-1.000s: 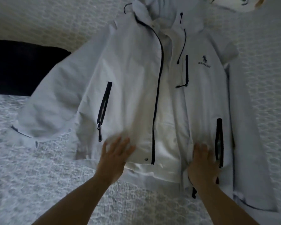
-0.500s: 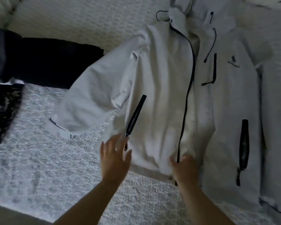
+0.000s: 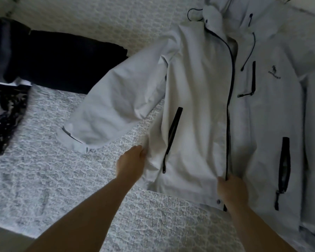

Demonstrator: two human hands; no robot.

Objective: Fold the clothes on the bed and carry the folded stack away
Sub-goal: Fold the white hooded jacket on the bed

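The white jacket (image 3: pixel 204 110) is spread front-up on the bed (image 3: pixel 62 179); its side seam is pinched by the left hand (image 3: pixel 130 165), the zipper hem gripped by the right hand (image 3: pixel 232 190), apparently to square it for folding.

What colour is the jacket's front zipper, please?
Dark, black or navy, against the white jacket; the front zipper shows in the head view.

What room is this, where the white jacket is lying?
Probably a bedroom. The white jacket is spread on a bed with a textured quilted cover, and more clothes, like a dark folded garment, lie on it too.
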